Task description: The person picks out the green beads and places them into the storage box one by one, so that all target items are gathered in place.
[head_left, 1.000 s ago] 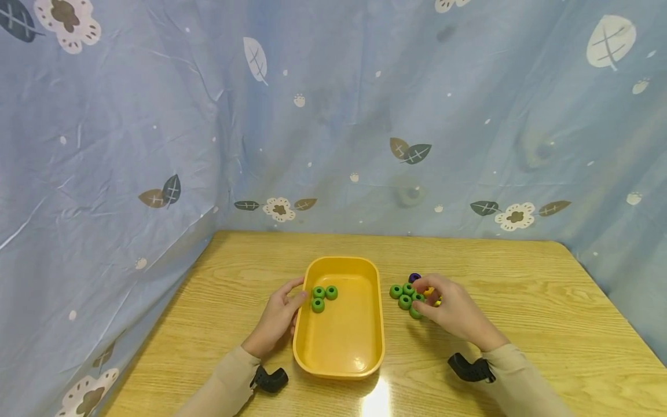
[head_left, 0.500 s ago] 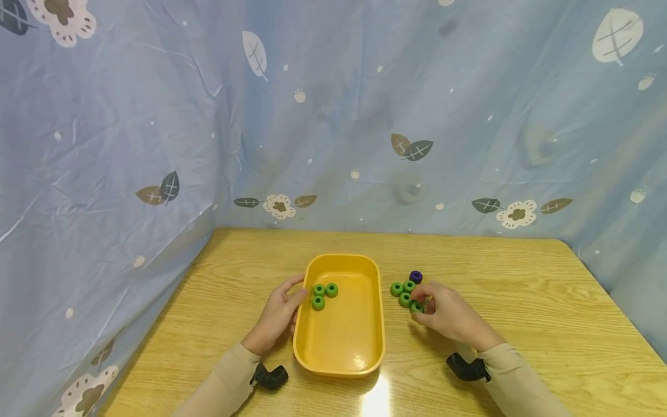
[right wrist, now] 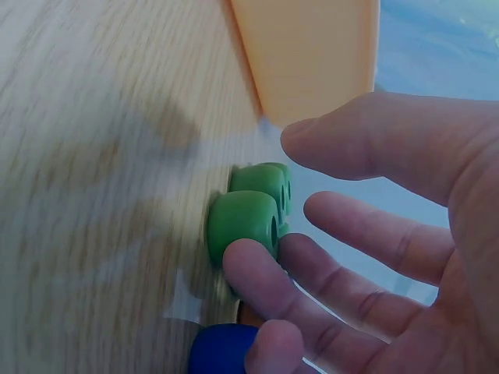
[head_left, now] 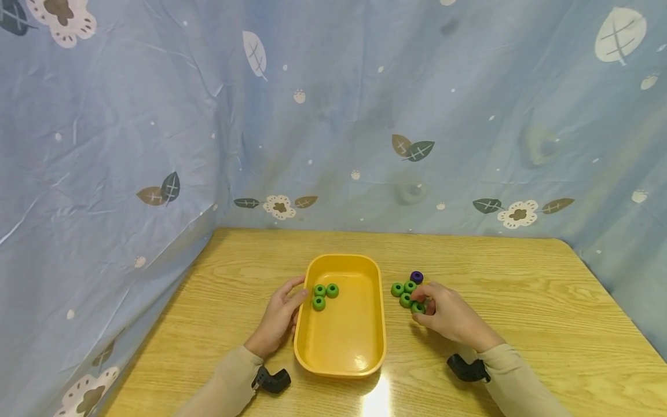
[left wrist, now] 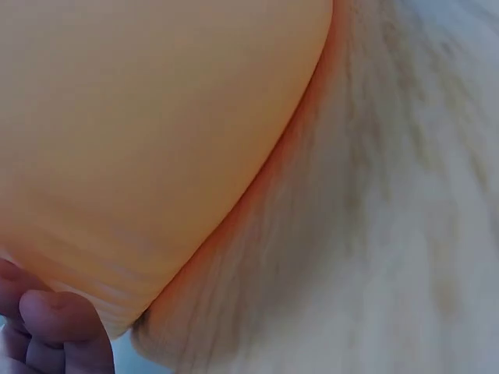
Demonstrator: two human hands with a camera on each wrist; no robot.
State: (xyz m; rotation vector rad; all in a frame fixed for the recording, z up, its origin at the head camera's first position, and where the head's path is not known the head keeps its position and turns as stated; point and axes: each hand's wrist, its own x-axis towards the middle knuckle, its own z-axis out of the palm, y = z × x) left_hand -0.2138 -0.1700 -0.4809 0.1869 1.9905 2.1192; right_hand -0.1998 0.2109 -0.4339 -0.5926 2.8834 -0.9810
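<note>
My left hand (head_left: pixel 278 318) grips the left side of a yellow tray (head_left: pixel 344 370), thumb at the rim and fingers along the outside. Inside the tray, toward its left wall, sit three green beads (head_left: pixel 319 303) with round holes. My right hand (head_left: pixel 450 313) hovers low over a cluster of loose green beads (head_left: pixel 406 300) on the table, thumb and fingertips around the nearest green bead (head_left: pixel 418 308). In the right wrist view the thumb stands apart from the fingers, and one fingertip (right wrist: pixel 253 265) overlaps a green bead (right wrist: pixel 242 226). The little finger is beside a blue bead (right wrist: pixel 222 351).
A purple bead (head_left: pixel 416 277) lies just behind the green cluster. The wooden table (head_left: pixel 521 301) meets a blue patterned curtain (head_left: pixel 333 116) at the back and sides. Each wrist carries a black camera mount, such as the right one (head_left: pixel 467 369).
My right hand has settled lower over the beads, now covering the yellow ones seen earlier. A green bead near the fingertips has shifted slightly. The left hand and tray stay put.
</note>
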